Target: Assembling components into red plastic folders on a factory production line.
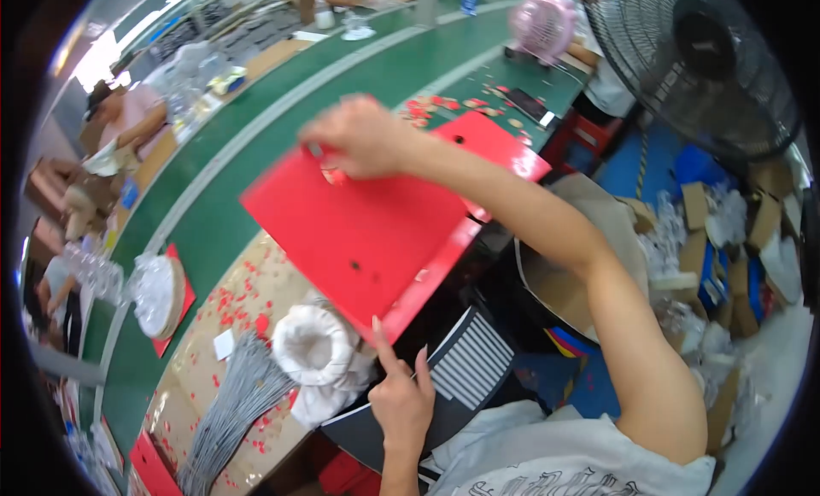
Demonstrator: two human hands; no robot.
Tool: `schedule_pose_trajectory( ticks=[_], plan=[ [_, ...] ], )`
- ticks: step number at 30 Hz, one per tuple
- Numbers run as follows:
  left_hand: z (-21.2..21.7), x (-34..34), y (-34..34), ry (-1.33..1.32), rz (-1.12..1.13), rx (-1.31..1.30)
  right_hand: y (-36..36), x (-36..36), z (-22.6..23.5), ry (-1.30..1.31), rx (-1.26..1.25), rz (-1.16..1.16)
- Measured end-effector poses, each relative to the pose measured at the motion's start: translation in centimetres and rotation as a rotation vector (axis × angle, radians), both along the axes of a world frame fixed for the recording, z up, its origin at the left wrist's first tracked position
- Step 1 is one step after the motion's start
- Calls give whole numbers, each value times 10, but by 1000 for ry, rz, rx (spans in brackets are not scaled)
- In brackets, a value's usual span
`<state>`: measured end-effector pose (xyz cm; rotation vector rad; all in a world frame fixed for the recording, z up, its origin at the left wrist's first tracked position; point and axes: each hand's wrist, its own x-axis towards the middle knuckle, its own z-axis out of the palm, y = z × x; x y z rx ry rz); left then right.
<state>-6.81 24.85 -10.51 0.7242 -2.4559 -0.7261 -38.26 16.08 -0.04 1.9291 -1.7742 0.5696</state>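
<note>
A large glossy red sheet point(376, 231) lies in front of me, with small dark round holes in it. Its near side is bent or edged with a shiny strip. My right hand point(359, 141), slightly smeared by motion, is closed at the sheet's far left part. A small pale and red bit shows below its fingers, but what they grip is hidden. My left hand point(400, 402) touches the sheet's near corner with a stretched index finger, thumb apart, other fingers curled. Another red sheet point(487, 141) lies partly beneath, to the right.
Red scraps point(235, 299) litter the brown board beside a bundle of grey ties point(235, 410) and a white cloth-like roll point(316, 346). A phone point(531, 105) and pink fan point(543, 24) stand beyond. A lined bin point(581, 248) is at right. Co-workers sit across the green belt point(256, 124).
</note>
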Motion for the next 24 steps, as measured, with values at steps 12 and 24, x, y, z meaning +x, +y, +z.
schedule_pose_trajectory(
  ticks=[12,24],
  plan=[
    [-3,27,12,82,-185,205,113,-193,-57,-583,405,-578],
    [21,32,-23,69,171,131,100,-30,-20,-340,31,30]
  ],
)
